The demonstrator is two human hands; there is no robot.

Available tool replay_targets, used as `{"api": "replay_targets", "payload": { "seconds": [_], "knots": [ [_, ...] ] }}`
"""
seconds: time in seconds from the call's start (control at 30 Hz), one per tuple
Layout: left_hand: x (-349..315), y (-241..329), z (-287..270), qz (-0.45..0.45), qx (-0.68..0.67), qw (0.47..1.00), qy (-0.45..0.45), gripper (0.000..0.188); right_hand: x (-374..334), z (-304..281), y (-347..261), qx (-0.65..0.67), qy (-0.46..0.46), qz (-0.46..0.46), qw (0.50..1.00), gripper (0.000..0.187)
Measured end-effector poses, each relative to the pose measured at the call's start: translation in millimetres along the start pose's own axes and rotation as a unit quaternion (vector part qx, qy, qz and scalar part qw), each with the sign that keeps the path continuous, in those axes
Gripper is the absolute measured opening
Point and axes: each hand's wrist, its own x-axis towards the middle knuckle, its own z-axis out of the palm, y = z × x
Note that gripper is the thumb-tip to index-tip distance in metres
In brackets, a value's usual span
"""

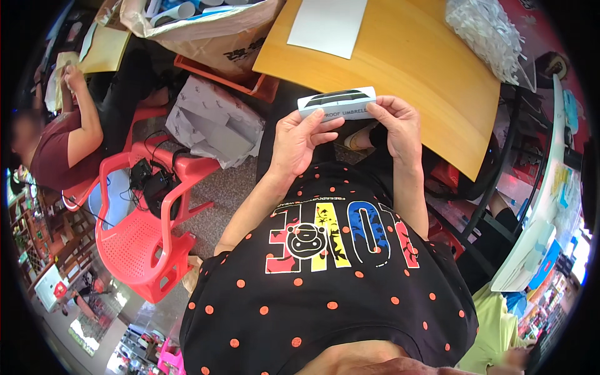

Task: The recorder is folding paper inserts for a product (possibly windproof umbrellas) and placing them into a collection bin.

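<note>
Between my hands is a slim white-and-grey umbrella box [336, 105] with a black umbrella pictured on it. It is held level in front of my chest, close to the edge of the yellow table [406, 75]. My left hand [296, 140] grips its left end, thumb on the near face and the other fingers partly curled beneath. At the right end my right hand [401, 125] pinches the box between thumb and fingers. Whether anything is inside cannot be seen.
White paper [328, 25] and a clear bag of white strips [487, 37] lie on the table. At left stand a red plastic chair [140, 234] with a black bag and cables, a crumpled white sack [212, 119], and a full large bag [200, 34]. Another person [65, 147] sits far left.
</note>
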Motion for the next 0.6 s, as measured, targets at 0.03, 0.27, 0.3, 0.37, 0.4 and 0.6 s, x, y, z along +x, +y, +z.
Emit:
{"api": "replay_targets", "payload": {
  "seconds": [0.03,0.27,0.3,0.37,0.4,0.6],
  "knots": [
    [0.6,0.3,-0.8,-0.002,-0.006,1.0,-0.005,0.023,-0.2,-0.4,-0.2,-0.001,-0.003,-0.002,1.0,0.017],
    [1.4,-1.3,1.9,-0.004,-0.012,0.999,-0.031,0.025,-1.1,-2.8,-9.5,0.004,-0.023,-0.016,1.0,0.014],
    [1.3,-1.0,1.7,-0.003,-0.005,0.999,-0.032,0.025,-1.3,-3.4,-8.8,0.008,-0.025,-0.013,1.0,0.014],
    [1.7,-0.7,1.0,0.013,0.02,0.999,-0.043,0.026,-1.3,-4.6,-6.1,0.017,-0.03,-0.006,0.999,0.014],
    [0.5,-0.5,-0.2,0.021,0.033,0.998,-0.046,0.026,-1.4,-5.0,-3.6,0.019,-0.032,-0.005,0.999,0.015],
    [-2.4,-5.5,4.3,0.047,0.098,0.993,-0.043,0.026,-4.2,0.1,-3.2,-0.017,-0.039,0.022,0.999,0.018]
  ]
}}
